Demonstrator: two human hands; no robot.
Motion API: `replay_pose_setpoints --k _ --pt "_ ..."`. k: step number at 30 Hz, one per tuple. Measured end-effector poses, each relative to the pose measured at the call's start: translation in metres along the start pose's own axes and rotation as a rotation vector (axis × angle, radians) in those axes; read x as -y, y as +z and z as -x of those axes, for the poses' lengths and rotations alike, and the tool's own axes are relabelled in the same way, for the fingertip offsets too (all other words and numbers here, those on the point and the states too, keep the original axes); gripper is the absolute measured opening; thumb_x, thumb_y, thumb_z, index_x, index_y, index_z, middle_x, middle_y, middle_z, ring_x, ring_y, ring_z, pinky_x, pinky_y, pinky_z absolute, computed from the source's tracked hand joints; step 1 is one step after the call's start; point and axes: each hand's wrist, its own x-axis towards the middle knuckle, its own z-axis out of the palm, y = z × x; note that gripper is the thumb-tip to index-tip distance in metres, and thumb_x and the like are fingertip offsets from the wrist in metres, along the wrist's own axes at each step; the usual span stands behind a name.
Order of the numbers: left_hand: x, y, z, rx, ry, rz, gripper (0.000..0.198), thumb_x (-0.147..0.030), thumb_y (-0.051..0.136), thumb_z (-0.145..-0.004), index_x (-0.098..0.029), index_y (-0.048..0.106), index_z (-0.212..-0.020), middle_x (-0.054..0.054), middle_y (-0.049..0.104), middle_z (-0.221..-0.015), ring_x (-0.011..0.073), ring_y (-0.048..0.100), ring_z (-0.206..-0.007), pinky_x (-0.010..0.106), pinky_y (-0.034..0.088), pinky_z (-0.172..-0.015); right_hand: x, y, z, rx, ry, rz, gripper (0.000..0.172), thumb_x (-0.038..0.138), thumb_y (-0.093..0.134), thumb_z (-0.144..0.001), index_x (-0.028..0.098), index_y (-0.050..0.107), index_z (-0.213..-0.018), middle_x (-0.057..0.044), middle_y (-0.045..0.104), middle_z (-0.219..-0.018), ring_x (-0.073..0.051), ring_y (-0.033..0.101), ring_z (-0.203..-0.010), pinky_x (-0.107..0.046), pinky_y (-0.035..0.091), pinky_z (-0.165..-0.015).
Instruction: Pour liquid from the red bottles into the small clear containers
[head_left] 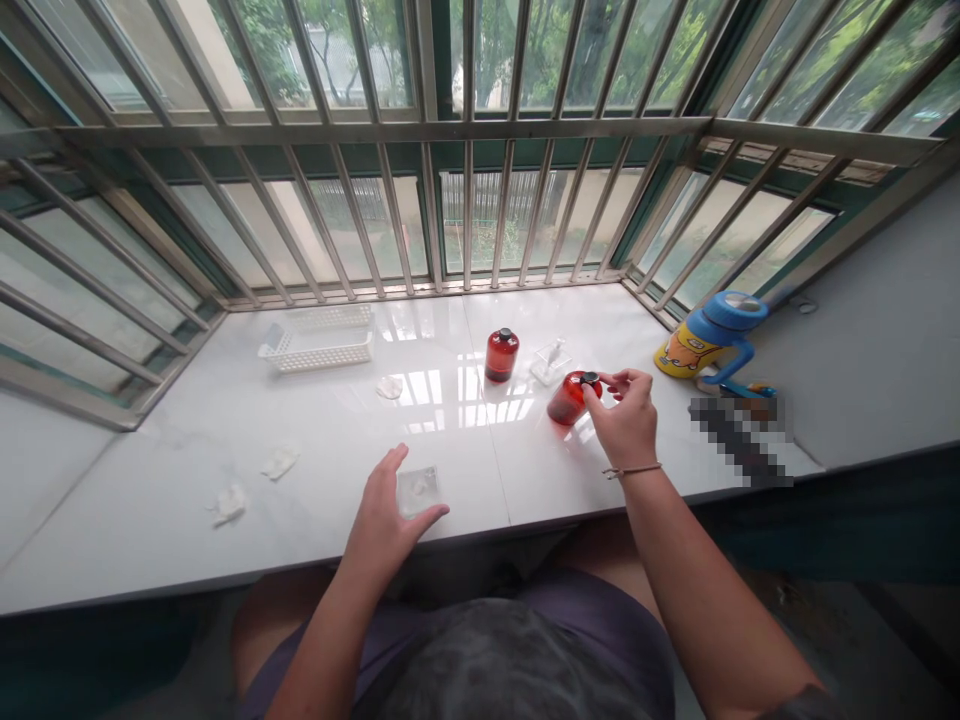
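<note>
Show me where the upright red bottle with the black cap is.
In the head view, the upright red bottle stands on the white sill, just left of a clear plastic piece and up and left of the tilted red bottle under the right hand.

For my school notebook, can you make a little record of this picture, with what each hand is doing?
Right hand: fingers on the black cap of a tilted red bottle
Left hand: open, beside a clear square piece
Rest: standing red bottle, white plastic basket, blue-lidded cartoon cup
Place: white tiled windowsill below steel window bars
</note>
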Motion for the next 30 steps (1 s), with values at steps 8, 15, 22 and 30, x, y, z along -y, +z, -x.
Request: replay_pose_setpoints --k 8,15,22,30 --pt "0.011 -0.009 -0.002 0.234 -0.09 0.063 0.072 -0.032 0.08 -0.087 -0.028 0.05 -0.152 0.011 0.061 -0.156 0.032 0.06 -0.145 0.052 0.048 -0.124 -0.054 -0.028 0.002 -0.087 -0.112 0.253 0.033 0.045 0.057 -0.102 0.018 0.06 -0.122 -0.016 0.07 -0.121 -0.032 0.062 -0.113 -0.048 0.05 -0.103" --pt "0.023 -0.013 0.001 0.222 -0.081 0.12 0.065 -0.038 0.08 -0.089 -0.031 0.054 -0.148 0.008 0.063 -0.153 0.0301 0.062 -0.142 0.053 0.048 -0.125 -0.115 -0.041 0.013 0.196 0.174 0.61 0.037 0.038 0.064 -0.093 0.016 0.067 -0.123 -0.022 0.068 -0.118 -0.037 0.061 -0.109 -0.049 0.048 -0.094" --pt "0.023 -0.05 -0.003 -0.027 -0.259 0.199 0.076 -0.054 0.088 -0.08 -0.03 0.055 -0.145 0.008 0.062 -0.153 0.0318 0.068 -0.134 0.056 0.053 -0.121 -0.125 -0.045 0.013 0.094 0.215 0.473 0.037 0.038 0.065 -0.089 0.017 0.065 -0.119 -0.018 0.071 -0.118 -0.031 0.064 -0.099 -0.043 0.047 -0.087" --pt "0.024 -0.086 -0.008 -0.251 -0.306 0.083 0.081 -0.058 0.092 -0.072 -0.029 0.06 -0.141 0.008 0.067 -0.147 0.0347 0.069 -0.13 0.063 0.054 -0.119 -0.121 -0.06 0.016 -0.126 0.28 0.232 0.053 0.058 0.067 -0.091 0.017 0.06 -0.124 -0.015 0.071 -0.115 -0.021 0.06 -0.072 -0.041 0.051 -0.077"
